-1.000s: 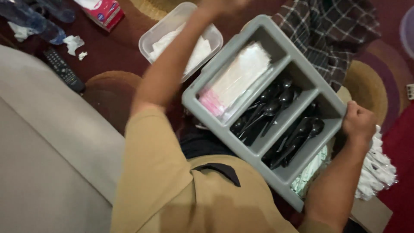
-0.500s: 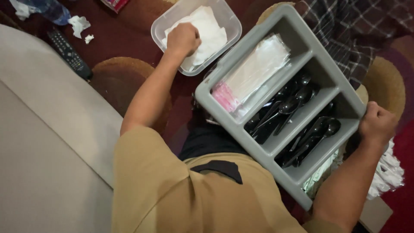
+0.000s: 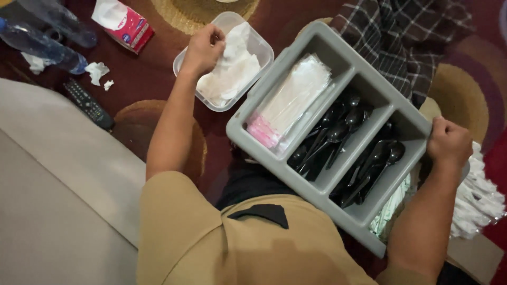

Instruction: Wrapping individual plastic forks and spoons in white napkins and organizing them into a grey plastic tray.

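The left hand [image 3: 202, 48] sat at the upper middle of the frame, over a clear plastic tub [image 3: 182, 58], with its fingers closed on the top of a white napkin [image 3: 232, 71] that lay in the tub. The tub rested on a dark red patterned carpet [image 3: 153, 79].

The right hand [image 3: 449, 143] was at the right of the frame, its fingers curled shut around the far rim of a grey cutlery tray [image 3: 253, 113]. The tray ran slantwise from the upper middle toward the lower right, across the person's lap. Its upper-left compartment held a stack of clear plastic packets [image 3: 293, 100] with a pink end. The two middle compartments held black plastic spoons [image 3: 330, 138] (a second bunch lay nearer the right hand). A greenish wrapped bundle [image 3: 393, 206] filled the low compartment at the bottom right.

A heap of white napkins [image 3: 478, 195] lay just beside the tray at the right edge. A checked cloth [image 3: 406, 37] sat at the upper right. At the upper left were a pink tissue pack [image 3: 124, 24], two plastic bottles [image 3: 42, 45], a black remote [image 3: 87, 103] and small bits of crumpled tissue [image 3: 96, 71].
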